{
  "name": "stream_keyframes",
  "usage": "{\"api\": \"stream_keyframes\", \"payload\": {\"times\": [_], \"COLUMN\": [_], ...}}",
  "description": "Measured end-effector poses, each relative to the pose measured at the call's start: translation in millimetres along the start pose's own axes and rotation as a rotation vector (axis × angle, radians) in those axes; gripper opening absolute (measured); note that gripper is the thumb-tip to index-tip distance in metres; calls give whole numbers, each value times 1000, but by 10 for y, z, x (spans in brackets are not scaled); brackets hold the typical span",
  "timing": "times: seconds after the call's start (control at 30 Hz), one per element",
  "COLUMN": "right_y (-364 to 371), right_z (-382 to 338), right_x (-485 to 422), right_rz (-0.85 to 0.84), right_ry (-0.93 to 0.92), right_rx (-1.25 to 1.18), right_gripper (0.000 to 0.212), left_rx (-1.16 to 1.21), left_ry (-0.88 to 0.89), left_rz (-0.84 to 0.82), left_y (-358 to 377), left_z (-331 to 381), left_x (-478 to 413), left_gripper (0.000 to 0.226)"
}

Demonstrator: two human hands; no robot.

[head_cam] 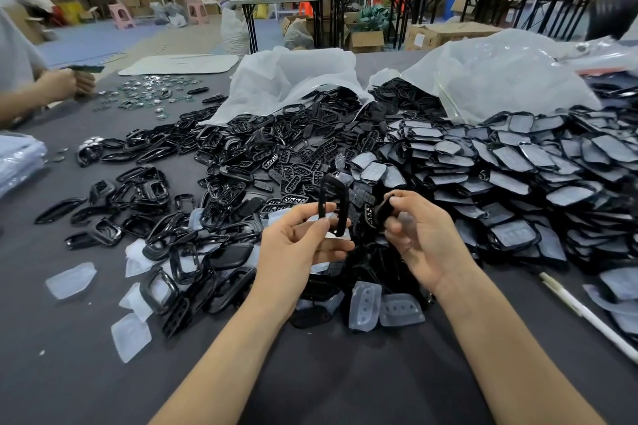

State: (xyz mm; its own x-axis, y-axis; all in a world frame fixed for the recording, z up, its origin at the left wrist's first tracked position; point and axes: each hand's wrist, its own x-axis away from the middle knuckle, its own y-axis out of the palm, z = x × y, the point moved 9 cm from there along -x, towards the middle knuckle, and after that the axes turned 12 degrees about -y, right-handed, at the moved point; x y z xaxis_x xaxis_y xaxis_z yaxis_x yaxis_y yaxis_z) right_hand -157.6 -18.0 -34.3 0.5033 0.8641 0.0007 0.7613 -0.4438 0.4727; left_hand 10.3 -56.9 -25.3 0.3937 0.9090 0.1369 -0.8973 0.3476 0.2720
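Both forearms reached forward over the counter (86, 373), with the hands raised a little above it and close to each other. The left hand (303, 245) was turned with the palm inward, and its thumb and fingers pinched the lower part of a black frame (333, 203). The right hand (421, 241) had its fingers curled round a small black piece (381, 209), just beside the frame but not touching it.

The frame was a thin, matte, rounded loop with an open middle, and it stood almost upright. The small piece was mostly hidden by the fingers, so its shape was not clear.

Under the hands lay a big pile of black parts (241, 155), and some clear pads (383, 307) lay near the wrists. To the right were rows of dark covers (518, 155) and a white pen (580, 310). Behind the pile two plastic bags (293, 76) lay open. At the far left another person's hands (65, 83) held a dark part.
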Motion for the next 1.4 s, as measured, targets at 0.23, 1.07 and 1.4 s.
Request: {"api": "stream_keyframes", "payload": {"times": [0.23, 1.07, 1.4], "right_y": [-3, 197, 262], "right_z": [-7, -130, -206], "right_x": [-8, 30, 56], "right_rz": [10, -219, -264], "right_ry": [-25, -237, -372], "right_rx": [25, 188, 378], "right_gripper": [14, 12, 17], "left_rx": [2, 220, 62], "left_ry": [-10, -178, -228], "left_rz": [37, -1, -81], "left_y": [-51, -10, 73], "left_z": [-8, -124, -237], "left_x": [-7, -33, -29], "left_gripper": [16, 21, 19]}}
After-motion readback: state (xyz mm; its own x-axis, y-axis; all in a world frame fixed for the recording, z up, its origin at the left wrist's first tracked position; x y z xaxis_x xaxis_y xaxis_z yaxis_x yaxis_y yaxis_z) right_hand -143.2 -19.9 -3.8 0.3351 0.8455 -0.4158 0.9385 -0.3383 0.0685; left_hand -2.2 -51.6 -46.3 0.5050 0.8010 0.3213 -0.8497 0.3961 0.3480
